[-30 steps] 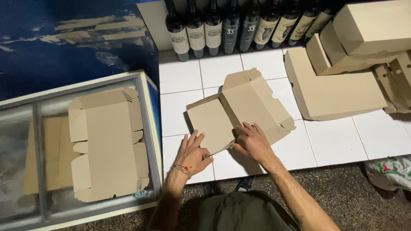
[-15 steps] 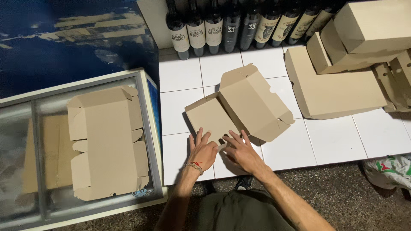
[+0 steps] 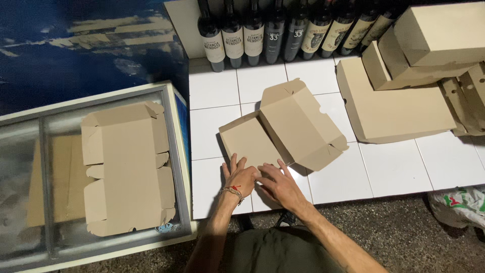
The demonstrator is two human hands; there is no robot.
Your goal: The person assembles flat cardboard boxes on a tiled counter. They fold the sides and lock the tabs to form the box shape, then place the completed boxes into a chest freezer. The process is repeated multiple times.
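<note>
Both hands lie flat with fingers spread, gripping nothing: the left hand (image 3: pixel 238 178) and right hand (image 3: pixel 278 185) press the near flap of the half-folded cardboard box (image 3: pixel 283 129) against the white tiled floor (image 3: pixel 389 167) near its front edge, probably to crease it.

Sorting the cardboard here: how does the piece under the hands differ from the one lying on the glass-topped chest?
The cardboard box under the hands is partly folded, with panels raised off the white tiles; the flat cardboard blank lies fully unfolded.
The box sits on the tiled floor; the blank rests on the glass lid.
The left hand and right hand press by the box's near edge; nothing touches the blank.
Both are plain brown, die-cut cardboard.
</note>
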